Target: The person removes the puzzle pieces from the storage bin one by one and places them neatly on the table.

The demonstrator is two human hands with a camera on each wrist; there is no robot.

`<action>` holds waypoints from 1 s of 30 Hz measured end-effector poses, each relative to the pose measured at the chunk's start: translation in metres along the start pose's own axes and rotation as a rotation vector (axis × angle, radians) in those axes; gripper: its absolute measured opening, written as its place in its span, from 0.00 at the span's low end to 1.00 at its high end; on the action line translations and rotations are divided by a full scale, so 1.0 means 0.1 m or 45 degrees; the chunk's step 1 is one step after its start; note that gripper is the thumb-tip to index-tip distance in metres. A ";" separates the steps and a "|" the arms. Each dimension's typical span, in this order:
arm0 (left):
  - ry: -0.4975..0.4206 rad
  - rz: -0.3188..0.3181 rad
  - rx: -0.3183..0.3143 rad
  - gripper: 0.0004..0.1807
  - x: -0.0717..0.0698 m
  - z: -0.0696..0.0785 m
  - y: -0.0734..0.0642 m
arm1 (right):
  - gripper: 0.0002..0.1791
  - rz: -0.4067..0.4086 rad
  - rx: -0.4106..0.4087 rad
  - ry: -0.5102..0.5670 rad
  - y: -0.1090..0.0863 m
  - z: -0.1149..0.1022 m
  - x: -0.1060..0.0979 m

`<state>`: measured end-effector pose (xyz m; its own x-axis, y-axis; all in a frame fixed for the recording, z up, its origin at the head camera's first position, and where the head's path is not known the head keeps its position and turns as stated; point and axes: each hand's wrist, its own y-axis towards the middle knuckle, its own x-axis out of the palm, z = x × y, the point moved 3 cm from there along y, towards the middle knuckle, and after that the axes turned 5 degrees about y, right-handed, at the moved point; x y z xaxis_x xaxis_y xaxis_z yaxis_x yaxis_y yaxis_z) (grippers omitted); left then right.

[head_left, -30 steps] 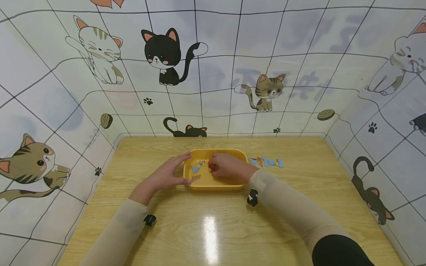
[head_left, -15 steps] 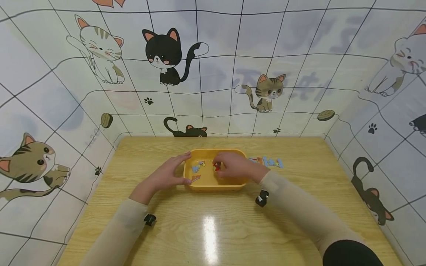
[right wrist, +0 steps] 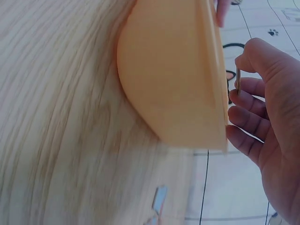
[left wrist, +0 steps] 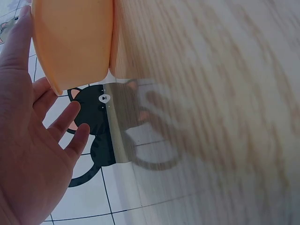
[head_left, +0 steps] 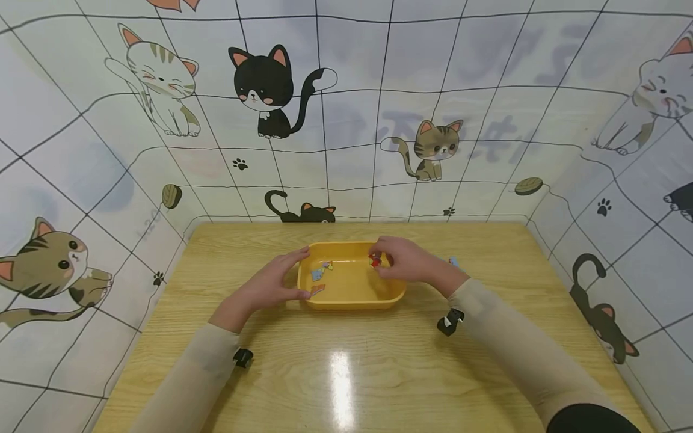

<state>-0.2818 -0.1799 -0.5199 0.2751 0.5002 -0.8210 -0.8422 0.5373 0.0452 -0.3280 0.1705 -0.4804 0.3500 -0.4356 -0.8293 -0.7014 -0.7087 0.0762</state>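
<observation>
My right hand (head_left: pixel 408 261) pinches a small flat red puzzle piece (head_left: pixel 375 260) between thumb and fingertips, over the right end of a yellow plastic tray (head_left: pixel 354 291). Edge-on, the piece (right wrist: pixel 238 82) looks like a thin strip in the right wrist view, beside the tray's rim. The left hand (head_left: pixel 265 287) rests at the tray's left end, fingers spread and nearly straight along the rim. Near that hand inside the tray lie a blue-grey piece (head_left: pixel 316 275), a blue and yellow piece (head_left: pixel 327 265) and an orange piece (head_left: pixel 317 290).
Right of the tray, loose pieces lie on the wooden table (head_left: pixel 260 385), mostly hidden behind the right hand; a light blue piece (head_left: pixel 453 261) shows. Cat-printed wall sheeting (head_left: pixel 357 174) stands along the table's back and sides.
My right hand has moved right and slightly up with the red puzzle piece, from the tray's middle to its right end. It now covers most table pieces. The left hand stays put.
</observation>
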 end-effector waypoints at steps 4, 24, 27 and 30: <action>-0.010 -0.001 -0.006 0.56 0.00 -0.01 0.00 | 0.18 0.038 0.001 0.010 -0.11 0.07 -0.11; -0.009 0.003 -0.008 0.56 0.00 -0.03 0.01 | 0.21 0.206 0.243 -0.153 -0.89 0.65 -0.62; -0.008 0.003 -0.008 0.56 0.00 -0.03 0.00 | 0.21 0.192 0.309 -0.200 -1.01 0.79 -0.65; -0.004 0.004 -0.004 0.56 -0.01 -0.02 0.00 | 0.21 0.187 0.356 -0.209 -1.11 0.90 -0.69</action>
<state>-0.2827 -0.1814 -0.5202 0.2738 0.5039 -0.8192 -0.8445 0.5336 0.0459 -0.3298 0.3294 -0.4811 0.1439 -0.4104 -0.9005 -0.8876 -0.4559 0.0659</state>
